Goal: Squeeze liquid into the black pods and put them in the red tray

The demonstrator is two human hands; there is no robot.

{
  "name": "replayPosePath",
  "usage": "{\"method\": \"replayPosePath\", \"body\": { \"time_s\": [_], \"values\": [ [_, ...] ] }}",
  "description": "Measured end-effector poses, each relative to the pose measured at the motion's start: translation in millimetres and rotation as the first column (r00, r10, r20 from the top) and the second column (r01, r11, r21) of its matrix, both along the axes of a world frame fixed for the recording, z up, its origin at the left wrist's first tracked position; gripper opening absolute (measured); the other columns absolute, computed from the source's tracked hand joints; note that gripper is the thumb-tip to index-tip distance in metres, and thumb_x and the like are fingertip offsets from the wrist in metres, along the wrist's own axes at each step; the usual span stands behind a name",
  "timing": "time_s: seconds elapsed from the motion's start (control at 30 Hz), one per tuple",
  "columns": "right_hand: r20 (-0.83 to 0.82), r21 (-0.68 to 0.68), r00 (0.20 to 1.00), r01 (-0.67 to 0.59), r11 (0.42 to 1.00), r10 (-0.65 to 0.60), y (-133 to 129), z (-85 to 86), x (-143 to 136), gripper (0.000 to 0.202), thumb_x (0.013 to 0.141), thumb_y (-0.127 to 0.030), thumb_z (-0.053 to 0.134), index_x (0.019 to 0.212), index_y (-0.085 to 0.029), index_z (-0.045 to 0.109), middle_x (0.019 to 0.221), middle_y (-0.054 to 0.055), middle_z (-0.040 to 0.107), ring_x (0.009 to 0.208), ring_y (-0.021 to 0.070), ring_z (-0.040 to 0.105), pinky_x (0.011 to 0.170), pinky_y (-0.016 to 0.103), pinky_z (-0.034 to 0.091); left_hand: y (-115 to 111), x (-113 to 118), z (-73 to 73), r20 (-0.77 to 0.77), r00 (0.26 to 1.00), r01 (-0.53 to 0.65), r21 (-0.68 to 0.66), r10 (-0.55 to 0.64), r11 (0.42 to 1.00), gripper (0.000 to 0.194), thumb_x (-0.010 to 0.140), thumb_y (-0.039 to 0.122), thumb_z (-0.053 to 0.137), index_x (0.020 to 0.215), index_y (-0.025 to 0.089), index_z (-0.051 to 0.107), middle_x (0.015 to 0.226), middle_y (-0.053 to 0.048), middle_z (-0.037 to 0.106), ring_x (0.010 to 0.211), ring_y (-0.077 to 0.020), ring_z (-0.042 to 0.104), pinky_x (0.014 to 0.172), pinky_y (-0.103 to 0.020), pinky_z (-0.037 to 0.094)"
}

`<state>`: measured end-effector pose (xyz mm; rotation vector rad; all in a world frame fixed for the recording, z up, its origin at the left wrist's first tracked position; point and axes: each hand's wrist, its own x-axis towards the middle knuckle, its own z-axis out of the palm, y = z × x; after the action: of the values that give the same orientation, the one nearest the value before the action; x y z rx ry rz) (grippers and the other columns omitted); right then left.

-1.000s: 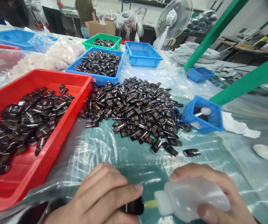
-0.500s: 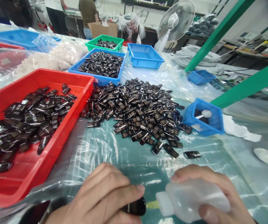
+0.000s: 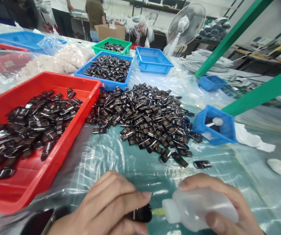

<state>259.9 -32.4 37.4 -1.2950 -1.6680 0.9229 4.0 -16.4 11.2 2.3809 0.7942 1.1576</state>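
Observation:
At the bottom centre my left hand (image 3: pixel 108 205) is closed round a small glossy black piece (image 3: pixel 142 213), whose rounded end sticks out past the fingertips. My right hand (image 3: pixel 228 199) grips a translucent white squeeze bottle (image 3: pixel 199 209) lying on its side. The bottle's yellowish tip (image 3: pixel 158 211) points left and is at the end of the black piece; whether they touch is hard to tell. Beyond both hands lies a large pile of similar black pieces (image 3: pixel 152 117) on the plastic-covered green table (image 3: pixel 101 156). One loose piece (image 3: pixel 202 164) lies near the right hand.
A red tray (image 3: pixel 74 143) with black pieces stands at left. Behind the pile are a filled blue tray (image 3: pixel 81 71), a green tray (image 3: pixel 96 49) and a blue tray (image 3: pixel 153 67). At right are a small blue bin (image 3: pixel 213 138) and green bars (image 3: pixel 233 39). Two people stand far back.
The bottle and my right hand have shifted slightly left, bringing the tip closer to the black piece. The whole view has shifted a little. Both hands keep their hold.

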Motion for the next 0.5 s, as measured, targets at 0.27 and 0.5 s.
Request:
{"method": "replayPosePath", "body": {
  "time_s": [0.27,0.5],
  "values": [
    [0.025,0.022,1.000,0.015,1.000,-0.016,-0.4,0.3,-5.4,0.031,0.077,-0.061,0.063,0.093,-0.036,0.071,0.068,-0.004,0.073,0.045,0.0115,0.065,0.040,0.014,0.050,0.0,4.9,5.5,-0.098,0.991,-0.101,-0.074,0.094,0.992,0.032,0.093,0.036,0.057,0.122,0.024,0.061,0.092,-0.005,0.067,0.085,-0.0197,0.065,0.068,-0.025,0.058],
    [0.130,0.149,0.984,0.101,0.984,-0.121,-1.0,-1.9,-3.4,0.030,0.078,-0.060,0.062,0.090,-0.035,0.072,0.072,-0.002,0.074,0.053,0.0142,0.069,0.042,0.016,0.053,-3.4,-1.2,2.8,-0.162,0.986,-0.079,-0.250,0.039,0.965,0.031,0.100,0.030,0.042,0.128,0.024,0.054,0.104,-0.005,0.061,0.094,-0.0156,0.062,0.082,-0.022,0.055]
  ]
}}
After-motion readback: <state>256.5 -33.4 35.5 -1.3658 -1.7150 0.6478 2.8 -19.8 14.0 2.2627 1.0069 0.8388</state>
